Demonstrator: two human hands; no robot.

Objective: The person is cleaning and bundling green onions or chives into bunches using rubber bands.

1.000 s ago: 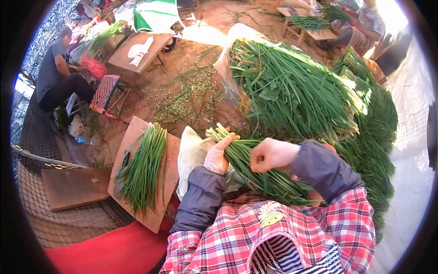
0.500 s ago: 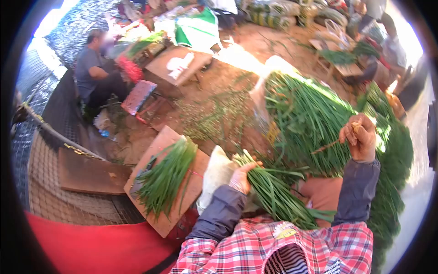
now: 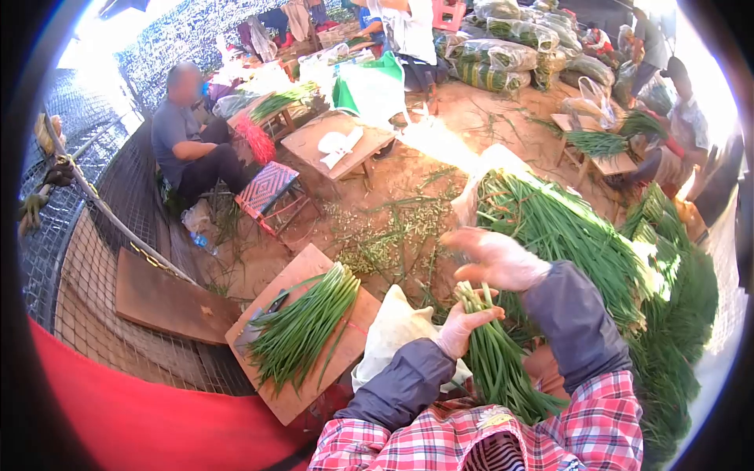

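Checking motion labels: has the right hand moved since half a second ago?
Yes. Against the big heap, the right hand has moved left, from the heap's right end to its left edge, now near the top of the bunch.

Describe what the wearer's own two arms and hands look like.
Both forearms wear dark, purplish-grey covers, wrinkled and slightly shiny: the left cover and the right cover each end at the wrist. Above them show plaid sleeves in pinkish red and white with dark lines. The left hand and right hand each show separate fingers.
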